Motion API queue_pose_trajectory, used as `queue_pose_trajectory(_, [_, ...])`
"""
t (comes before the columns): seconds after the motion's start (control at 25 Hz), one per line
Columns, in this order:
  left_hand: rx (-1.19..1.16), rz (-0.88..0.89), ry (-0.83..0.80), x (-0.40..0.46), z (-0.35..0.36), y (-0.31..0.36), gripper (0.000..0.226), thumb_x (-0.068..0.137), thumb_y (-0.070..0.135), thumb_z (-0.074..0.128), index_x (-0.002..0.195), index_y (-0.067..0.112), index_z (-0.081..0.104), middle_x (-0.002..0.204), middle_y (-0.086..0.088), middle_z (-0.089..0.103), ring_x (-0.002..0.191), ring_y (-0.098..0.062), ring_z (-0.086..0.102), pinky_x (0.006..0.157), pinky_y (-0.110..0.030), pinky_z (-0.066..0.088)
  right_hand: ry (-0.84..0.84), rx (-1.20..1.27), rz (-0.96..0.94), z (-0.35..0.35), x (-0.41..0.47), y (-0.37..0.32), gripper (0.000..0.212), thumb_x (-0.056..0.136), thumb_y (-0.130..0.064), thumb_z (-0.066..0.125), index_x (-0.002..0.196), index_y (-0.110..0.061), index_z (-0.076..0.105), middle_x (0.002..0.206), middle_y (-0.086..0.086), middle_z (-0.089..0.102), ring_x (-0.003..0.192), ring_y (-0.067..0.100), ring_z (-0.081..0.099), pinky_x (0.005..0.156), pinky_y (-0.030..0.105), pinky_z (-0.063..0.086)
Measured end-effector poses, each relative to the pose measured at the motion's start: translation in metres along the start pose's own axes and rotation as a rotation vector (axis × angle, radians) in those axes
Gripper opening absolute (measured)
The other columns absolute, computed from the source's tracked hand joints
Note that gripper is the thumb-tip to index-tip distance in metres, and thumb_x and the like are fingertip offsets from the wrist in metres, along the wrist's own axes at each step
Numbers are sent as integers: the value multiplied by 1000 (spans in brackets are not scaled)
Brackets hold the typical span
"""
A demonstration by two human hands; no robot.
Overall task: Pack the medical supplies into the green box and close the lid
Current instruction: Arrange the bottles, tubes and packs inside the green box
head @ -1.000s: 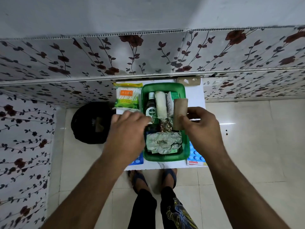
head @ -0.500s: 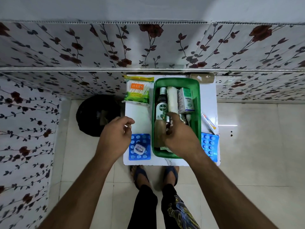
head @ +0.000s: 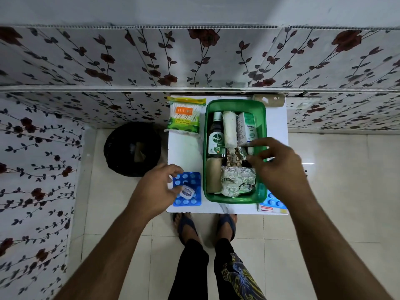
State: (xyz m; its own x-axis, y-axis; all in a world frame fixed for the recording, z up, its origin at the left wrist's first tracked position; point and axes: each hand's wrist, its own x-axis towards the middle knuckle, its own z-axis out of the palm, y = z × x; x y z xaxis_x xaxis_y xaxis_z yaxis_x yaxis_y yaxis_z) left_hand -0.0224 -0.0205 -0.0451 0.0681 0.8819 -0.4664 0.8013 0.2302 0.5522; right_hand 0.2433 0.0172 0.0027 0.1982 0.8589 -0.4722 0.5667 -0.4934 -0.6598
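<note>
We see the green box (head: 236,105) standing open on the small white table (head: 186,148), its far rim close to the back edge by the floral wall (head: 129,61) and its near rim just short of the front edge. Inside it lie the Dettol bottle (head: 216,137) along the left wall, a white roll (head: 229,131) beside it, an Optibex carton (head: 246,128) at the right, a brown roll (head: 213,176) and crumpled foil strips (head: 237,180) toward the near end. Our right hand (head: 279,169) hovers over the box's right rim, fingers spread and loosely curled; whether it pinches anything we cannot tell. Our left hand (head: 158,189) is at the table's near-left corner, thumb and fingers closed around a small clear tub (head: 187,192) that sits on a blue blister pack (head: 188,189). A second blue pack (head: 273,202) lies at the near-right corner, partly under the right wrist. The cotton swab packet (head: 186,115) occupies the far-left corner; bare tabletop remains between it and the left hand. A black bin (head: 132,148) stands on the floor to the left of the table.
</note>
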Motion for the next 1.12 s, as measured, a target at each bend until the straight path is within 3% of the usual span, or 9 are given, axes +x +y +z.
queue_pose_trajectory(0.04, [39, 23, -43, -3, 2, 0, 42, 74, 19, 78, 113, 27, 64, 105, 9, 59, 90, -10, 58, 77, -26, 49, 112, 5, 29, -12, 5, 9, 22, 86, -20, 68, 106, -30, 69, 79, -8, 70, 53, 6, 62, 48, 17, 47])
queue_pose_trajectory(0.12, [125, 57, -102, -4, 10, 2, 52, 71, 22, 79, 119, 30, 60, 111, 9, 54, 99, -11, 56, 81, -28, 50, 253, -105, 88, -26, 20, 33, 21, 87, -21, 66, 108, -24, 69, 88, -3, 70, 65, 13, 63, 55, 22, 43])
queue_pose_trajectory(0.24, [184, 101, -122, 0, 21, 3, 54, 68, 20, 80, 118, 28, 61, 110, 7, 52, 103, -14, 54, 84, -34, 52, 190, -289, 129, -24, 45, 66, 35, 84, -27, 68, 119, -22, 65, 113, 8, 68, 95, 27, 65, 76, 30, 45])
queue_pose_trajectory(0.32, [203, 135, -129, 2, 25, 3, 50, 68, 18, 79, 114, 25, 63, 109, 6, 53, 104, -17, 54, 83, -35, 51, 113, -326, 127, -18, 57, 75, 39, 82, -30, 70, 120, -22, 64, 116, 9, 68, 101, 28, 65, 81, 34, 48])
queue_pose_trajectory(0.48, [190, 151, -99, -1, 17, 5, 41, 69, 25, 79, 108, 23, 68, 101, 7, 56, 95, -16, 58, 76, -29, 49, 86, -357, 89, -10, 65, 73, 29, 82, -26, 69, 110, -20, 69, 107, 5, 73, 97, 28, 66, 79, 35, 52])
queue_pose_trajectory(0.68, [-39, 205, 276, -14, -29, 66, 38, 71, 34, 80, 107, 26, 68, 93, 13, 57, 75, -4, 55, 68, -17, 43, 257, -218, 69, -24, 58, 59, 28, 79, -29, 66, 105, -22, 69, 97, -2, 71, 84, 22, 64, 69, 28, 42])
queue_pose_trajectory(0.76, [2, 285, 221, -1, -23, 106, 43, 74, 37, 77, 113, 23, 66, 97, 9, 59, 76, -5, 56, 71, -23, 47, 305, -105, 88, -34, 54, 51, 27, 79, -29, 66, 104, -21, 69, 95, -4, 72, 83, 19, 64, 70, 27, 43])
queue_pose_trajectory(0.88, [189, 284, 58, 38, 10, 140, 44, 77, 39, 73, 114, 18, 63, 104, 0, 64, 86, -20, 61, 77, -34, 51, 298, -29, 103, -43, 47, 42, 24, 80, -26, 69, 103, -19, 69, 90, -5, 71, 81, 18, 65, 66, 24, 42])
queue_pose_trajectory(1.12, [218, 273, -38, 65, 49, 147, 33, 78, 29, 74, 104, 11, 64, 98, -7, 68, 87, -26, 64, 74, -33, 53, 272, 29, 130, -51, 46, 40, 20, 82, -25, 73, 100, -20, 68, 82, -10, 67, 68, 3, 62, 58, 19, 44])
